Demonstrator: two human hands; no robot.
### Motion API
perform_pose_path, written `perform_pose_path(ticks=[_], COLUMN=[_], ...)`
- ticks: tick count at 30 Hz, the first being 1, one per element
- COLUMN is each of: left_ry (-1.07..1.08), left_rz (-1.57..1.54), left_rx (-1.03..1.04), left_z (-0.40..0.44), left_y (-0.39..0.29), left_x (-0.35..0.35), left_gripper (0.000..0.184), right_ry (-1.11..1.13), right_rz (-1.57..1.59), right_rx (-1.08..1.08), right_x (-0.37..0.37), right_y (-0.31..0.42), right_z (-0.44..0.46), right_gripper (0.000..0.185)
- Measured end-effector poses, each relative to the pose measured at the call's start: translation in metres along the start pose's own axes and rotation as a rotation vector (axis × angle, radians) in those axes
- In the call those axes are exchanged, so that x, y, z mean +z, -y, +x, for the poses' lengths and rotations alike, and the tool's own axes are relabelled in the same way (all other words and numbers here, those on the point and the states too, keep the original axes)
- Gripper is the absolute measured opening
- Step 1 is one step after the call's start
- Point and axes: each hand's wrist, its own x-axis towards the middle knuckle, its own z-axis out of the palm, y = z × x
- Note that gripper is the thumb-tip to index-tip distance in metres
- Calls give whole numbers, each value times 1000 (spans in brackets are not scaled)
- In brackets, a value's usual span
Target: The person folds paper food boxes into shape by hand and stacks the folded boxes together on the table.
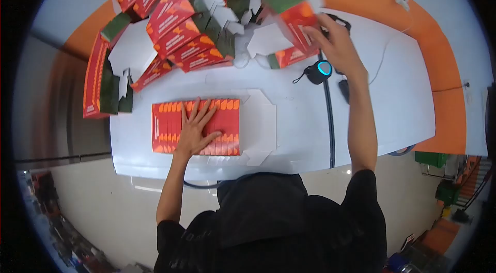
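My left hand (195,131) lies with spread fingers on a row of flat red and orange cartons (227,123) near the table's front. White cardboard flaps (263,127) stick out from the row's right end. At the upper right my right hand (336,43) is closed on the right side of a red and green carton (299,22), which is blurred by motion. Below that carton another red carton (294,57) lies on the table. A large heap of open red and green cartons (181,30) fills the back left, with white flaps showing.
A small black speaker with a blue ring (319,71) stands right of centre on the white table (392,97). Beside it a dark strip (329,128) runs to the front edge. A dark object (344,89) and a thin cable (383,61) lie farther right.
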Motion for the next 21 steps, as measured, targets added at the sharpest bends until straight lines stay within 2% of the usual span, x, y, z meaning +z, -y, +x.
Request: perform_pose_path(ticks=[2, 4, 5, 6, 7, 9, 10, 15, 21], left_ry=[-84, -185, -238, -263, -284, -315, -222, -164, -232], left_rz=[8, 69, 100, 123, 146, 199, 221, 170, 152], left_rx=[-40, -183, -251, -388, -522, -774, -850, -823, -789], left_z=[-5, -10, -10, -12, -17, -31, -35, -38, -44], left_y=[-2, -6, -8, -3, 8, 34, 46, 54, 62], left_x=[4, 0, -1, 0, 0, 0, 1, 12, 21], left_gripper=[82, 80, 79, 81, 83, 88, 92, 89, 92], right_ry=[-112, -79, 46, 114, 173, 253, 267, 143, 69], right_rz=[116, 256, 172, 254, 284, 290, 308, 209, 186], right_rx=[-118, -161, -50, 48, 260, 328, 356, 340, 318], right_x=[16, 42, 46, 61, 80, 132, 159, 257, 278], right_y=[12, 7, 16, 19, 24, -4, -11, -35, -10], right_z=[-52, -109, -135, -149, -159, -173, -177, -157, -154], right_gripper=[26, 25, 25, 29, 26, 26, 25, 31, 31])
